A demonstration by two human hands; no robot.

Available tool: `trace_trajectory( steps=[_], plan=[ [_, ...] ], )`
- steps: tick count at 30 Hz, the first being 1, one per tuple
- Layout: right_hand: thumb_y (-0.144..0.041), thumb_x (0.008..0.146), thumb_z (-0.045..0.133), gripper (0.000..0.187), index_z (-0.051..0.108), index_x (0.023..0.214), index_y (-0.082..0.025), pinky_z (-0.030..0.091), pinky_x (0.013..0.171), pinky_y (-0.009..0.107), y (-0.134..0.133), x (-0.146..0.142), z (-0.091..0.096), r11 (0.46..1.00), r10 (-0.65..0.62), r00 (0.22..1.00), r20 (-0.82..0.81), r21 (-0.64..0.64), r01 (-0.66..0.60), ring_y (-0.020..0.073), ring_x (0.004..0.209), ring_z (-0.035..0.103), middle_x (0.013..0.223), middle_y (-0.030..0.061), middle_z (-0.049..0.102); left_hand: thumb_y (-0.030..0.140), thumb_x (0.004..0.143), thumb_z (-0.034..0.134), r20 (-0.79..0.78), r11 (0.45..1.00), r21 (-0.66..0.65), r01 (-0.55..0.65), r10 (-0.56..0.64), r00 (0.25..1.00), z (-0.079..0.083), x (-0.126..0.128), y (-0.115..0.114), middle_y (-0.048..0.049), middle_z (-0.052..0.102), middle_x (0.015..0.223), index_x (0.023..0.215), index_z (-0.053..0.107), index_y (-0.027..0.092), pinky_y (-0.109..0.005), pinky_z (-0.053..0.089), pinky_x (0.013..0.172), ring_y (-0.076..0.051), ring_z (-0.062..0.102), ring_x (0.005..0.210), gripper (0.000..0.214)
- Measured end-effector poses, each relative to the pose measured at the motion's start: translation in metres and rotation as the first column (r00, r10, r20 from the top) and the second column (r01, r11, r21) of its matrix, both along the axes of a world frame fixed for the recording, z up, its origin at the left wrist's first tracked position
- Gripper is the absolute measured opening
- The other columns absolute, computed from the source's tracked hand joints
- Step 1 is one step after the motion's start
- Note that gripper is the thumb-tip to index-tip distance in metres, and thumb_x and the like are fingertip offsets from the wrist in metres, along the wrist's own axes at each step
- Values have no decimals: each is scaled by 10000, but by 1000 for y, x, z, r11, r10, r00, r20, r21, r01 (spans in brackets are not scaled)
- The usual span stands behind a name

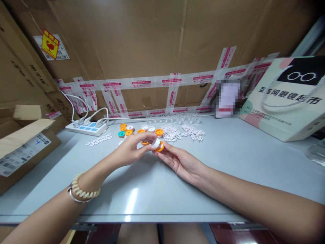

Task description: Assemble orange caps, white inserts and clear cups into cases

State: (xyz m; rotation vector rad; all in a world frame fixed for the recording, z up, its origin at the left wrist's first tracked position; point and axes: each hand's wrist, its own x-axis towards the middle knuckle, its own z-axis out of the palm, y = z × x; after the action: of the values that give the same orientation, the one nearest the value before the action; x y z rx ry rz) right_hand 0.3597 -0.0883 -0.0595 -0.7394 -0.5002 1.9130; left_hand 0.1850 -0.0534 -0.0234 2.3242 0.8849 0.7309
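Near the middle of the table, my left hand (133,146) pinches a small round white cap (156,143) between thumb and fingers. My right hand (181,161) grips an orange ring-shaped cap (160,147) just beside it. The two parts touch or nearly touch; which one cannot be told. Behind my hands lie several orange and white round caps (159,132) and one teal cap (121,134). Farther right are two heaps of small white plastic pieces (172,133). A row of clear round containers (175,118) stands at the back.
A white power strip (86,128) with plugged cables lies back left, with small white pieces (99,139) before it. An open cardboard box (22,152) stands left. A phone-like screen (228,100) and a paper bag (284,101) stand right, near a clear container (316,152).
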Motion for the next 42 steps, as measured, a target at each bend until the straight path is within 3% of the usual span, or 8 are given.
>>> trace_trajectory(
  steps=[21,32,42],
  plan=[
    [-181,822,594,152,699,819,-71,567,722,173,0,0,-1,1000,-16,999,46,-12,16,110,737,675,797,80,700,163,811,605,-71,954,297,36,-16,997,-8,0,-2,-68,664,978,1043,578,160,-330,480,823,-182,606,909,234],
    [-172,802,618,123,704,820,-86,564,753,203,1,4,-5,999,38,999,26,-15,-38,117,734,679,775,70,702,147,801,612,-131,921,384,57,-7,991,-3,3,-7,-37,640,841,951,574,152,-294,465,733,-167,586,801,154],
    [-187,746,681,107,712,778,-89,548,767,189,0,4,-5,999,55,993,100,-5,-54,105,732,667,777,67,702,143,824,577,-186,924,361,122,-57,981,-4,-1,-10,-46,623,963,928,553,177,-321,435,824,-186,557,942,112]
  ],
)
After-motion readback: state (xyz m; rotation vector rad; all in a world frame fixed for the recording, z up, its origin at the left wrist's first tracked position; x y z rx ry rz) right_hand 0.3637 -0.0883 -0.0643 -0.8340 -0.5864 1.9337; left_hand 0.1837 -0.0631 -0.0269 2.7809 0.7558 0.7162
